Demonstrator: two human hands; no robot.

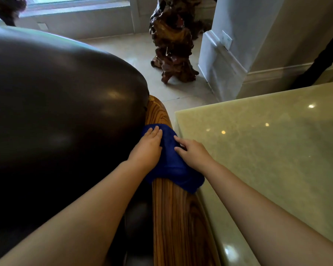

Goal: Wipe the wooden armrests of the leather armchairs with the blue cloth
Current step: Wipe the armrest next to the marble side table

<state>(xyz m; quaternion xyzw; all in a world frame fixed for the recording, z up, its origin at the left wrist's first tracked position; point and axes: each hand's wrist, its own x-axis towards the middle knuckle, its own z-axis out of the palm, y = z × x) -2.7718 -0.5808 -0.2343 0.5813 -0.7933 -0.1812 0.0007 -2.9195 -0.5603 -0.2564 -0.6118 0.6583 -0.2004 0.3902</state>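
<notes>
Blue cloth, soft and likely light, drapes over the wooden armrest beside the leather armchair, pinned by the left hand and right hand, fingers flat and loosely together, so pressing from above should grip best.

A deep blue cloth drapes the striped brown-and-amber wooden armrest (centre frame), beside dark brown leather and a pale green stone tabletop.
</notes>
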